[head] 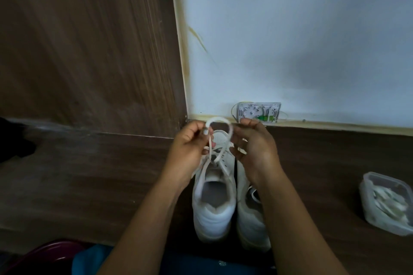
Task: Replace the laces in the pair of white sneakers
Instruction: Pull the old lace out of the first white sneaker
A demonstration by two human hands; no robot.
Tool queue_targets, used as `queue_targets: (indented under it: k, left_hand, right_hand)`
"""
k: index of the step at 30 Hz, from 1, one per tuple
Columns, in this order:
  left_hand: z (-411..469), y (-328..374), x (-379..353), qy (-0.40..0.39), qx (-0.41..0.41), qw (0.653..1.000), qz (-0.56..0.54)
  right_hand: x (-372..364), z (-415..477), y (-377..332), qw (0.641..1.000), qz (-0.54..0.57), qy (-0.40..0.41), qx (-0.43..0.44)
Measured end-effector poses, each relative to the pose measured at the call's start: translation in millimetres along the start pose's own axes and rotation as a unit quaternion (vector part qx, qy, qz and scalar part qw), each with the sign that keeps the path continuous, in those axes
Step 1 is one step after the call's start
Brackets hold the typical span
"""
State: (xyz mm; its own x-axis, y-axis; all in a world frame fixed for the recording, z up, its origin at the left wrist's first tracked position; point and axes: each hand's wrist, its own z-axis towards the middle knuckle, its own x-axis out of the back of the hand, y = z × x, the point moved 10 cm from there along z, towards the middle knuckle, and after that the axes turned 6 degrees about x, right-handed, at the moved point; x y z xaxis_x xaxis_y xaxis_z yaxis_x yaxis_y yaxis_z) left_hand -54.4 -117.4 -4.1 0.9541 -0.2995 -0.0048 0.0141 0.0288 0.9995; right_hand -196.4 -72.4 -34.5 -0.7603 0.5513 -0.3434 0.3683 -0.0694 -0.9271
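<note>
Two white sneakers stand side by side on the dark wooden floor, heels toward me: the left sneaker [213, 203] and the right sneaker [250, 219], partly hidden by my right forearm. A white lace [220, 119] arches above the left sneaker's toe, and its two strands run down to the eyelets. My left hand [190, 143] pinches one end of the lace. My right hand [254, 143] pinches the other side of the loop.
A clear plastic container [386, 203] holding white laces sits on the floor at the right. A small open wall box [259, 112] with wiring is at the base of the white wall. A wooden panel [89, 51] rises at the left. A dark red rim [44, 252] shows bottom left.
</note>
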Motion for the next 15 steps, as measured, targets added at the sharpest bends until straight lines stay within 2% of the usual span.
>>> queue_targets:
  k: [1, 3, 6, 8, 10, 11, 13, 15]
  left_hand:
    - [0.3, 3.2, -1.9, -0.015, 0.019, 0.992, -0.121]
    - [2.3, 13.0, -2.3, -0.044, 0.026, 0.944, -0.326]
    - [6.2, 23.0, 8.3, -0.053, 0.016, 0.877, -0.477]
    - [6.1, 24.0, 10.0, -0.051, 0.024, 0.874, -0.482]
    - [2.9, 26.1, 2.9, -0.059, 0.035, 0.907, -0.415]
    - [0.4, 28.1, -4.5, -0.071, 0.038, 0.922, -0.378]
    - [-5.9, 29.7, -23.3, -0.107, 0.048, 0.94, -0.319]
    - [-12.1, 30.4, -38.7, -0.13, 0.053, 0.954, -0.264]
  right_hand:
    - [4.4, 2.0, -2.2, 0.994, -0.105, 0.008, 0.032]
    - [4.6, 1.2, -10.6, 0.959, -0.268, 0.008, 0.093]
    - [-8.6, -5.1, -13.4, 0.877, -0.458, -0.071, 0.13]
    - [-21.3, -10.0, -5.0, 0.839, -0.507, -0.156, 0.121]
    - [-31.0, -13.1, 9.2, 0.808, -0.538, -0.213, 0.112]
    - [-37.1, -14.1, 12.9, 0.778, -0.572, -0.221, 0.136]
    - [-56.4, -22.4, 6.0, 0.72, -0.609, -0.223, 0.248]
    - [-70.2, -33.1, 3.2, 0.701, -0.592, -0.246, 0.312]
